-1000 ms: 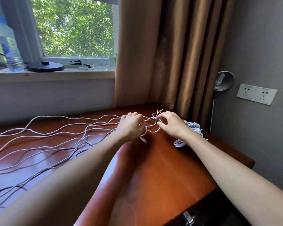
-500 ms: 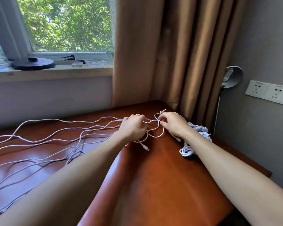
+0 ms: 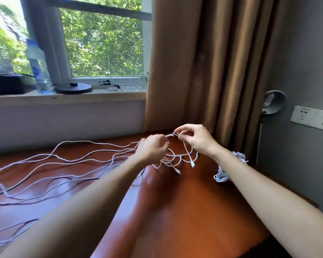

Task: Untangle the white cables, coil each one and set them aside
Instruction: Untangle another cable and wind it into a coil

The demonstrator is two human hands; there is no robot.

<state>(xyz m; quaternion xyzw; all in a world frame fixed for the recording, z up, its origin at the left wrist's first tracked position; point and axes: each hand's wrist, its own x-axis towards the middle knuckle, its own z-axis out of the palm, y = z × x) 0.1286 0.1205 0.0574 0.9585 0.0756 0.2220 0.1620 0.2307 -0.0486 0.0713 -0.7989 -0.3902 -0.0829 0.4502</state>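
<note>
Several long white cables (image 3: 63,159) trail across the brown wooden table (image 3: 185,211) from the left edge to the middle. My left hand (image 3: 153,148) grips a bunch of them just above the table. My right hand (image 3: 196,138) is raised beside it and pinches the same strands at a knot (image 3: 172,135) between thumb and fingers. Loops and two plug ends (image 3: 192,164) hang down from the hands. A coiled white cable (image 3: 222,175) lies on the table to the right, partly hidden by my right forearm.
A brown curtain (image 3: 203,71) hangs behind the table's far corner. A water bottle (image 3: 37,69), a black round base (image 3: 73,88) and a dark box (image 3: 6,82) stand on the window sill. A wall socket plate (image 3: 313,118) and a small lamp (image 3: 274,102) are at the right.
Both hands have lifted off the table with the cable ends. The right hand rose higher and the loops now hang below it. The camera tilted upward.
</note>
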